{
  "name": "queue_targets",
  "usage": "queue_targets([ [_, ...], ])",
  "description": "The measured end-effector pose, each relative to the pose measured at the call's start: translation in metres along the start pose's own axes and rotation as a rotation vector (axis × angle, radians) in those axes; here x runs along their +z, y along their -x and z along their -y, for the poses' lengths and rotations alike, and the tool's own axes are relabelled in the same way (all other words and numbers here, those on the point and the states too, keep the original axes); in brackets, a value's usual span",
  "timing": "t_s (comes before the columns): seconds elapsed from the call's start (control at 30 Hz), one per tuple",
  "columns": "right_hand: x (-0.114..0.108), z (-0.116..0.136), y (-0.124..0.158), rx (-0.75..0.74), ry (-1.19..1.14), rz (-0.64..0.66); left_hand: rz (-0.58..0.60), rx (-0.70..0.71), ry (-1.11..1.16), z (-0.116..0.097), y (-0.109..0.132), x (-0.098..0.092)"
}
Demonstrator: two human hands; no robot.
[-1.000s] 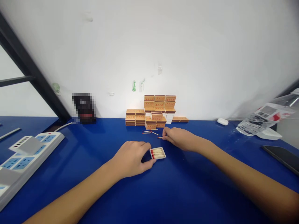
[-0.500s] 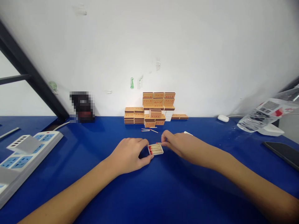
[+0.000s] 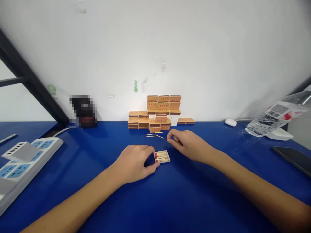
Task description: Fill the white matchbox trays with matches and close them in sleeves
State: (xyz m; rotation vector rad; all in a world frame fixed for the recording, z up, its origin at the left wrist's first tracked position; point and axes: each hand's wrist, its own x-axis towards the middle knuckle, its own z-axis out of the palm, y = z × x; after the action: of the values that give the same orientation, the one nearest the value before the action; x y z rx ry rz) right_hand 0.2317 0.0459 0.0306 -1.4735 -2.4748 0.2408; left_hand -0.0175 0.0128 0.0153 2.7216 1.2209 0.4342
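Note:
My left hand [image 3: 137,163] holds the left end of a small white matchbox tray [image 3: 169,157] between thumb and fingers. Inside lie several red-headed matches [image 3: 160,156], most with heads to the left and one with its head to the right. Up and to the right of the tray, my right hand [image 3: 183,142] hovers with fingers curled and tips together; no match shows in it. Several loose matches [image 3: 155,135] lie on the blue table just beyond, left of the right fingertips.
Stacked matchboxes [image 3: 159,113] stand against the wall behind the loose matches. A power strip [image 3: 31,161] lies at the left. On the right are a white earbud case [image 3: 230,122], a plastic bottle [image 3: 269,116] and a dark phone [image 3: 293,158].
My right hand has drawn back from the tray, up and away. The match that was at its fingertips is no longer there, and one reversed match now shows in the tray.

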Motion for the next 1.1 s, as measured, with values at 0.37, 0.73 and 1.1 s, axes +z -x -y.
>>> queue_targets([
  [0.37,0.017,-0.003,-0.054,0.033,0.056,-0.001,0.026,0.009,-0.019,0.001,0.001,-0.002],
  [0.73,0.009,-0.009,-0.047,0.007,0.054,0.118,0.016,0.020,-0.041,0.003,0.002,-0.002],
  [1.1,-0.011,0.028,0.007,-0.089,0.083,0.253,0.021,0.001,-0.024,0.002,0.001,-0.005],
])
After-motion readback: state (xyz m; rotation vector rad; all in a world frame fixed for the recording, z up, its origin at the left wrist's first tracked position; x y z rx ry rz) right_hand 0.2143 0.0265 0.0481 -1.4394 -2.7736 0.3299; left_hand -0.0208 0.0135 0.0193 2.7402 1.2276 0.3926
